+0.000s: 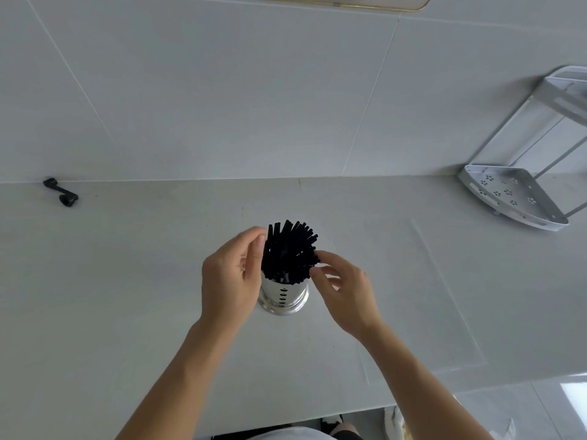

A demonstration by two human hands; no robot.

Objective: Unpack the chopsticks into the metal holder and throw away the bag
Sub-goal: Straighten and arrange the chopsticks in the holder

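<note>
One metal holder (283, 295) is standing upright near the middle of the pale grey worktop (127, 281); it is a shiny cylinder with one column of small holes running down the side facing us; a thick bundle of black chopsticks (289, 252) is standing inside it, fanning outward at the top, too many and too tightly packed for counting. Two bare hands are flanking the bundle; the left hand (230, 274) is sitting against the left side of the chopsticks with its fingers loosely curved and its thumb lying along the sticks, though whether it is actually gripping them I cannot tell; the right hand (344, 287) is hovering at the right side, fingers relaxed and slightly spread, its fingertips touching or nearly touching the outermost sticks. One small black object (61, 192) is lying at the far left of the worktop, against the tiled wall (222, 90); one white perforated corner rack (511, 193) is sitting at the far right, well apart from the holder, a second tier showing above it.
</note>
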